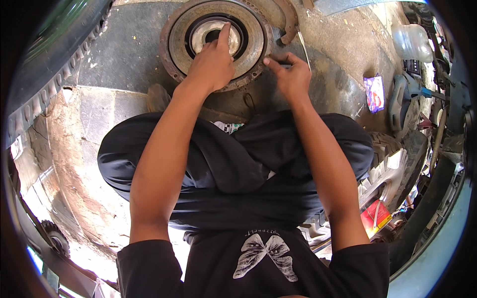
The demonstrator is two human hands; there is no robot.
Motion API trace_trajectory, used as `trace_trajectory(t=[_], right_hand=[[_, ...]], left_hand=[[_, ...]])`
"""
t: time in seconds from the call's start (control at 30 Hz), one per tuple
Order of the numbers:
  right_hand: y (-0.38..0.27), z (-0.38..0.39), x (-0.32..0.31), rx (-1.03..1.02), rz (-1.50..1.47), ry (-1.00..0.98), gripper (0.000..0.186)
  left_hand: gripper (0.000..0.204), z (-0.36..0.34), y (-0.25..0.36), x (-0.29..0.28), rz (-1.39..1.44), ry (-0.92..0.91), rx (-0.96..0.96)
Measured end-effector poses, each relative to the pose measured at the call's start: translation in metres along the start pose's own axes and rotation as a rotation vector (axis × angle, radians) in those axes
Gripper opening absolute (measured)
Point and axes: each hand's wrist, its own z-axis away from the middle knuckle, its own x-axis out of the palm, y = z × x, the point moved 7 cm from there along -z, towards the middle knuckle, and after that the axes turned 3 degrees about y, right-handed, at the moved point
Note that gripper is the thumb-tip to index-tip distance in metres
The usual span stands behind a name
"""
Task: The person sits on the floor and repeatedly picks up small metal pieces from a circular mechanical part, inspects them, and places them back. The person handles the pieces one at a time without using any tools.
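A round, rusty metal drum (254, 47), like a brake drum, lies on the floor in front of my crossed legs. Inside it is a dark ring around a paler metal centre ring (199, 36) with a dark hole. My left hand (211, 67) rests over the drum's near side, its index finger stretched onto the centre ring; the other fingers are partly hidden. At the drum's right rim, my right hand (293, 74) has thumb and bent fingers closed at the edge. Just beyond is a curved rusty piece (292, 22), like a brake shoe.
A thin pale strip (304, 52) lies right of the drum. Farther right are a clear plastic bottle (415, 42), a purple packet (374, 93) and a blue-grey container (399, 102). A large tyre (387, 159) stands near my right knee. A dark ridged edge (64, 74) runs along the left.
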Motion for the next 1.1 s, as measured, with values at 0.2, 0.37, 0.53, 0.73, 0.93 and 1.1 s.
trace_trajectory(t=[0.2,0.37,0.53,0.73,0.93,1.1], right_hand=[[-0.004,0.002,0.000,-0.040,0.021,0.069,0.030],[-0.007,-0.010,-0.007,-0.040,-0.080,0.124,0.031],[-0.004,0.006,0.003,-0.095,-0.081,0.077,0.028],[-0.009,-0.009,0.000,-0.052,-0.022,0.103,0.030],[0.000,0.004,0.002,-0.058,-0.022,0.012,0.030],[-0.010,-0.002,0.001,-0.096,-0.034,0.105,0.029]], left_hand=[[0.079,0.005,-0.001,0.002,-0.013,0.063,0.067],[0.081,0.003,0.005,-0.003,-0.019,-0.023,-0.033],[0.081,0.004,-0.002,-0.001,-0.028,0.007,0.001],[0.087,0.000,0.001,-0.001,-0.064,-0.066,-0.049],[0.088,0.002,0.001,0.000,-0.060,-0.065,-0.040],[0.089,0.005,0.000,0.000,-0.055,-0.049,-0.051]])
